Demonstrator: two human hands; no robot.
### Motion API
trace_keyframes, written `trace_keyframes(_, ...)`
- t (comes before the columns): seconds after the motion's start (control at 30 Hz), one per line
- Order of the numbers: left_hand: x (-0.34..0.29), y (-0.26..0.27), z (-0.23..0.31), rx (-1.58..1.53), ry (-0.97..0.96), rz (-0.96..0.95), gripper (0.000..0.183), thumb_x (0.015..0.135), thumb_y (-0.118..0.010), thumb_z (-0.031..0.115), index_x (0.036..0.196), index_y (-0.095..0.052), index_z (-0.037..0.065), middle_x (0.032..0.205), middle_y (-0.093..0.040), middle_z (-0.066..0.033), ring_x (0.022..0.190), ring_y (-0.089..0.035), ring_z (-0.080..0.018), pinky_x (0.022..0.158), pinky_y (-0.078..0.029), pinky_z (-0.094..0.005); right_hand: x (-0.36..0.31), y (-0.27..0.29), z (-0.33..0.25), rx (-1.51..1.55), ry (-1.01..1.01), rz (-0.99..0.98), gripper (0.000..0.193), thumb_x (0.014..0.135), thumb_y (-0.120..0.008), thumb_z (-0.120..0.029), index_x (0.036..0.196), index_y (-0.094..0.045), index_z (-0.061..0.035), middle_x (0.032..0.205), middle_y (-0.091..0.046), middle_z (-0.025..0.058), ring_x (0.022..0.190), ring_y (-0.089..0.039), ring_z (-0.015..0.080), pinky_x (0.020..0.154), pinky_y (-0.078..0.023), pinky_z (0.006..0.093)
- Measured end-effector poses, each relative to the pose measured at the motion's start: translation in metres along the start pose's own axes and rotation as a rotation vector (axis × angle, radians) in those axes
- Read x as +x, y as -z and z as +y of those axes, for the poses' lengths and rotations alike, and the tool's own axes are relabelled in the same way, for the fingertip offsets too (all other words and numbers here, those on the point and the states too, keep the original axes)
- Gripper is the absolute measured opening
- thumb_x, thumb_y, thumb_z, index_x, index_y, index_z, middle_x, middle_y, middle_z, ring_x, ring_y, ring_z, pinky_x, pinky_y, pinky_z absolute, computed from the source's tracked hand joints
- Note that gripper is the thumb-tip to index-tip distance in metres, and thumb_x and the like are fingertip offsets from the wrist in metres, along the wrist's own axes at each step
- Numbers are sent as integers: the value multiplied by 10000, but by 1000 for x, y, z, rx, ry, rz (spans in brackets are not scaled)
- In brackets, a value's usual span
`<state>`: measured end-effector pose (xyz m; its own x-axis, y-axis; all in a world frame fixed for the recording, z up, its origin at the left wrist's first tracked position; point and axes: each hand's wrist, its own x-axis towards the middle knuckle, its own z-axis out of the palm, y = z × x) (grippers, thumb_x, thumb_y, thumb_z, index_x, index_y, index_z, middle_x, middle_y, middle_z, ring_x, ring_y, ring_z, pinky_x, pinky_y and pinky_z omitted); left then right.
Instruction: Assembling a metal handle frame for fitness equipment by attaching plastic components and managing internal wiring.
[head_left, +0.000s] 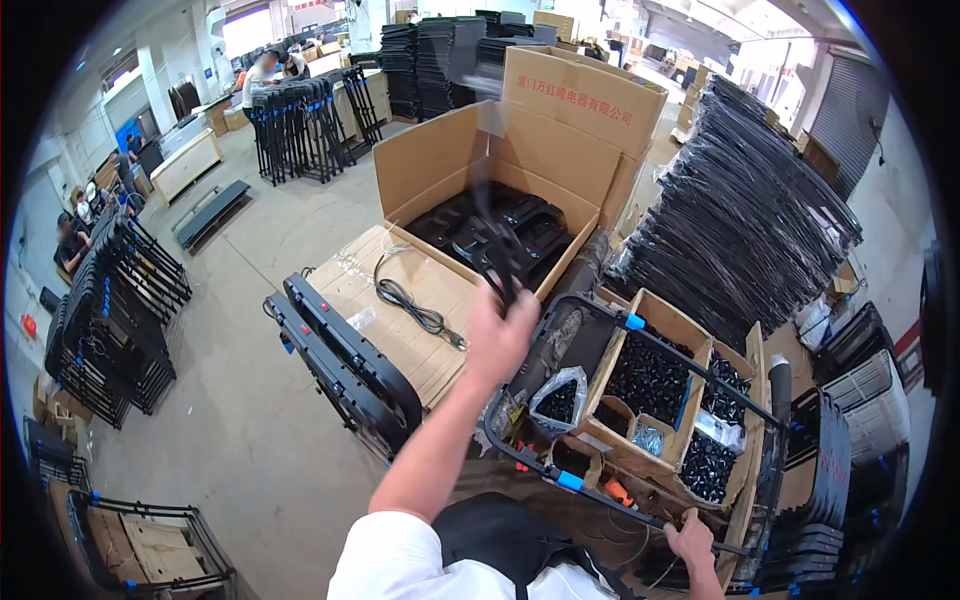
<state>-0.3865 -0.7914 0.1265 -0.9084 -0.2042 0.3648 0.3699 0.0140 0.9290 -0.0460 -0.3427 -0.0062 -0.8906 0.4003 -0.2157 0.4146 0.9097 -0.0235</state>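
Note:
My left hand (503, 335) reaches forward, closed around a bundled black power cord (497, 250); the cord's upper part is smeared by motion. It hangs in front of an open cardboard box (425, 170) with black moulded parts (510, 225) inside. Another black power cord (415, 310) lies coiled on a flat cardboard sheet (345, 265), left of that hand. Low on the right, my right hand (690, 540) grips a black tubular frame (640, 512) with blue clips. The frame slants over a wooden bin (640, 460) of small black parts.
Two long black units (345, 350) with red switches lean at the cardboard's left side. Tall stacked black tubes (740, 210) stand at the right. Several black frames (115, 310) stand in rows on the left floor. People (260, 80) are far back. An orange-handled tool (618, 490) lies beneath the bin.

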Motion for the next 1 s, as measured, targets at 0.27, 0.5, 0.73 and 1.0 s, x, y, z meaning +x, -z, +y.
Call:
trace_keyframes(0.27, -207, -61, -106, 43, 380, -835, 339, 1090, -638, 348, 1092, -659, 10, 893, -673, -120, 818, -636, -221, 766, -535, -410, 8, -4, -5, -67, -102, -38, 389, 1038, -603, -391, 1135, -635, -16, 920, -755, 277, 936, -738, 478, 855, -572, 577)
trace_keyframes(0.5, -243, -73, -133, 669, -171, -1024, 458, 1024, -614, 452, 942, -707, 10, 927, -758, -205, 907, -738, -388, 887, -552, -507, 12, -16, -2, -26, -127, -53, 445, 1025, -608, -452, 1130, -625, -20, 931, -766, 258, 922, -746, 479, 862, -584, 567)
trace_keyframes(0.73, -234, -92, -128, 801, 45, -1192, 512, 1009, -574, 496, 1014, -744, 13, 938, -785, -245, 880, -785, -399, 823, -616, -541, 23, -39, 22, -59, -168, -77, 459, 995, -633, -449, 1134, -595, -14, 906, -765, 257, 919, -763, 439, 863, -595, 553)
trace_keyframes(1.0, -224, -95, -118, 833, 106, -1275, 555, 1024, -545, 520, 1161, -716, 11, 1007, -785, -254, 958, -774, -418, 876, -603, -544, 16, -32, 14, -55, -153, 66, 422, 995, -630, -444, 963, -662, -24, 840, -754, 260, 814, -759, 446, 768, -602, 558)
